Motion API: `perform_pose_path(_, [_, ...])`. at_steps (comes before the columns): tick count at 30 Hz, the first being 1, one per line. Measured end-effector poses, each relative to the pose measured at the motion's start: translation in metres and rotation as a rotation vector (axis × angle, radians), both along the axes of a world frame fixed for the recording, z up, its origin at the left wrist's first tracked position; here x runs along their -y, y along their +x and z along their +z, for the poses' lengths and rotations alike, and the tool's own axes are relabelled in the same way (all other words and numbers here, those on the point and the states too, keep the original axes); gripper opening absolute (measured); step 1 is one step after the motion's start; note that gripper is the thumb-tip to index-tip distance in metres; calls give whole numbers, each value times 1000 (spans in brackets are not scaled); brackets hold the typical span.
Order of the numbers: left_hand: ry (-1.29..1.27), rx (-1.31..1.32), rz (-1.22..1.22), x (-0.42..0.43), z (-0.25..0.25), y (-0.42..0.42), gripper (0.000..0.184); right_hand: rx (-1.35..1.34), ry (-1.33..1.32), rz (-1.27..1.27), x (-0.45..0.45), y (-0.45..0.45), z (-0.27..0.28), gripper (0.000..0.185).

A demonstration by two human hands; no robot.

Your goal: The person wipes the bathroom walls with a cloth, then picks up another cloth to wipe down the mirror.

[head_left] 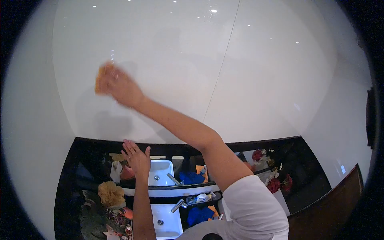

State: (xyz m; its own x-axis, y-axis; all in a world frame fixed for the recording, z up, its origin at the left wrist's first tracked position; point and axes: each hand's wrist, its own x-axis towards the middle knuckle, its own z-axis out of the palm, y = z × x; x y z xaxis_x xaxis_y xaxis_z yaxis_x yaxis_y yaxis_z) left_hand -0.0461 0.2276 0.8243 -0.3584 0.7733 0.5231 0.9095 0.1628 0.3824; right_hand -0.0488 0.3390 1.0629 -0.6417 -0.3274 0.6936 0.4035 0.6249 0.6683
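I have the soft-edged orange pad, sponge or cloth I cannot tell, up against the glossy white wall panel, left of its thin slanting seam. My right hand is closed over it, fingers bunched on its near side, though blur hides their exact grip. That arm reaches up from a white short sleeve. Below, my left hand is spread, thumb apart, its fingertips at the dark band under the panel; whether they press on it I cannot tell. Beneath sits a white rectangular basin with a silver tap, a crumpled blue cloth to its right and a large beige artificial flower to its left.
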Motion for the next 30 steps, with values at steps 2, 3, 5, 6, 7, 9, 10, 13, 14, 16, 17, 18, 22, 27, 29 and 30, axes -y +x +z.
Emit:
perform_pose_path(2, [-45,-37,15,-5,-5,-2,80,267,-109,28,15,20,-55,39])
perform_pose_path(3, [-106,-19,29,-6,-2,-1,81,324,-107,67,13,42,-84,36])
perform_pose_path(5, [-127,-3,9,-4,0,-2,82,371,-128,87,10,98,-108,34])
perform_pose_path(6, [-138,14,-12,-7,-1,-6,82,443,-176,-30,21,136,-88,34])
perform_pose_path(7, [-111,16,-35,-7,-4,-8,83,263,-882,96,31,170,-68,39])
perform_pose_path(9, [-112,23,-34,-5,-1,-7,84,-400,-836,-247,31,245,-33,32])
perform_pose_path(10, [-122,16,-38,-4,0,-7,85,-603,-993,143,19,292,-13,37])
perform_pose_path(13, [-19,38,20,-17,-16,-1,87,-841,-296,46,32,367,69,28])
perform_pose_path(14, [-22,44,28,-19,-18,-1,87,-994,-314,-30,50,356,94,30])
perform_pose_path(16, [9,22,36,-19,-20,-1,87,-878,-14,-109,24,350,122,31])
perform_pose_path(17, [12,23,32,-17,-18,-1,88,-761,151,-250,18,339,135,32])
perform_pose_path(18, [3,24,44,-15,-16,-1,88,-656,176,-224,22,318,147,31])
perform_pose_path(22, [33,-21,47,-16,-18,-1,87,-266,53,-36,20,193,146,38])
perform_pose_path(27, [24,-30,4,-12,-15,-8,85,161,-626,-510,39,161,-22,37])
perform_pose_path(29, [4,-36,-5,-10,-16,-8,85,294,-486,-153,23,201,-129,26])
perform_pose_path(30, [4,-56,-11,-10,-16,-11,85,316,-516,-144,28,207,-165,27])
